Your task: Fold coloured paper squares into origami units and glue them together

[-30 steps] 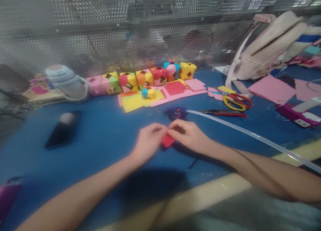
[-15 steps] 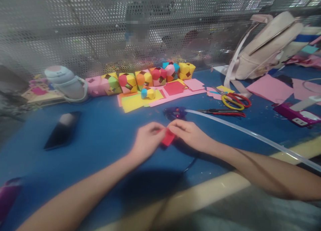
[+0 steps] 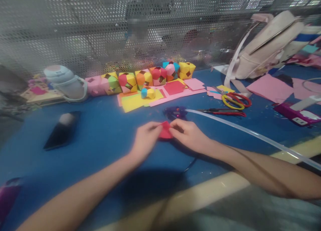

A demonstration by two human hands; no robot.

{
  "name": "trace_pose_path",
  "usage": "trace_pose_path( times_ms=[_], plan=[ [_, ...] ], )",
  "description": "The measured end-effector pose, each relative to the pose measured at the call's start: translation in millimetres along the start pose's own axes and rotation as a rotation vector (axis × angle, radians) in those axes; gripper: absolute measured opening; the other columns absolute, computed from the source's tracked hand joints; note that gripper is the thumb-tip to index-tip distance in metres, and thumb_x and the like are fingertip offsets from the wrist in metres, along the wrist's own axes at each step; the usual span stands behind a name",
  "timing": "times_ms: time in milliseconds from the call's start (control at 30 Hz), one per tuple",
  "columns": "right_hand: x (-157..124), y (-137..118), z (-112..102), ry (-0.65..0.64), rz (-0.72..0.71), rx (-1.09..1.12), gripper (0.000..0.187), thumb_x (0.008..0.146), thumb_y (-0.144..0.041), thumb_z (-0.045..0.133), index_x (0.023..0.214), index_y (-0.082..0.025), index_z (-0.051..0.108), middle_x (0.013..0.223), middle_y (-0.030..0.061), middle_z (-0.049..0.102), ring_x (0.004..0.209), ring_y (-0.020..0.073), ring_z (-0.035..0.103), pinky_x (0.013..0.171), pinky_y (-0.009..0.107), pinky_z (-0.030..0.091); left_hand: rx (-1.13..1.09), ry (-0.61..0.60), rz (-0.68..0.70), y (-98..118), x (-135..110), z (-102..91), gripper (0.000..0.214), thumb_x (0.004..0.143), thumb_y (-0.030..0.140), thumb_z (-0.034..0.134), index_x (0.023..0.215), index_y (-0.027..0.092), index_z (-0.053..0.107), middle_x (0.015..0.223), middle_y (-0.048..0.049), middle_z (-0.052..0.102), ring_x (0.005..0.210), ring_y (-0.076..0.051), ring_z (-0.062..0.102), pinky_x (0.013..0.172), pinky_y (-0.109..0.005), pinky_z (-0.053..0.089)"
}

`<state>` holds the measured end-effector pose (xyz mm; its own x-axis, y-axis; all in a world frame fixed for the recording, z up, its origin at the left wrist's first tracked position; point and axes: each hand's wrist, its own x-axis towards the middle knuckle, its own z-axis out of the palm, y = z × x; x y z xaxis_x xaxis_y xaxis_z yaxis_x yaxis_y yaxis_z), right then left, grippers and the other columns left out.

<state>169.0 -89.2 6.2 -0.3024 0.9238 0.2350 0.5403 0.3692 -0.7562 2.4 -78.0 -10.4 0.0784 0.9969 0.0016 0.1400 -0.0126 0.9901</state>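
A small red paper piece is held between both my hands just above the blue table. My left hand pinches its left edge with the fingers closed. My right hand pinches its right edge, fingers curled. Behind them lie loose yellow, pink and red paper sheets, and a row of several coloured folded paper cubes stands along the mesh wall.
A black phone lies at the left, a pale bottle behind it. Scissors and a clear tube lie to the right, with a purple device and a beige bag farther right. Perforated mesh closes the back.
The red paper has been turned and raised slightly between the fingertips; it now shows a more rounded, upright face. Both hands stay in about the same place.
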Motion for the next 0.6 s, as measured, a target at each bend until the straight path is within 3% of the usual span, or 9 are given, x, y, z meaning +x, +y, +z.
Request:
trace_pose_path(
  times_ms=[200,500,600],
  plan=[
    [0.8,-2.1,-0.8,-0.050,0.023,-0.013,0.021,0.087,-0.028,0.042,0.075,-0.017,0.056,0.069,-0.0004,0.061,0.062,0.0107,0.054,0.061,0.022,0.040,-0.014,0.066,0.019,-6.3,1.8,-2.4,0.013,0.071,0.025,0.060,0.074,0.017,0.070,0.079,-0.0027,0.069,0.076,-0.015,0.060,0.072,-0.025,0.045],
    [-0.8,4.2,2.0,-0.015,-0.098,-0.114,0.024,0.086,-0.021,0.043,0.065,-0.017,0.053,0.060,-0.0007,0.057,0.057,0.0098,0.052,0.057,0.021,0.038,-0.069,-0.084,-0.003,-4.5,-6.5,3.9,0.008,0.069,0.021,0.063,0.070,0.015,0.068,0.086,-0.0056,0.069,0.079,-0.016,0.061,0.073,-0.026,0.047],
    [-3.2,3.3,1.1,0.029,-0.161,-0.158,0.026,0.086,-0.020,0.044,0.063,-0.017,0.053,0.058,-0.0005,0.056,0.055,0.0092,0.051,0.056,0.021,0.037,-0.053,-0.098,-0.014,1.0,-10.1,4.9,0.012,0.072,0.024,0.062,0.077,0.016,0.069,0.085,-0.0041,0.070,0.078,-0.015,0.061,0.071,-0.024,0.047]
  ],
)
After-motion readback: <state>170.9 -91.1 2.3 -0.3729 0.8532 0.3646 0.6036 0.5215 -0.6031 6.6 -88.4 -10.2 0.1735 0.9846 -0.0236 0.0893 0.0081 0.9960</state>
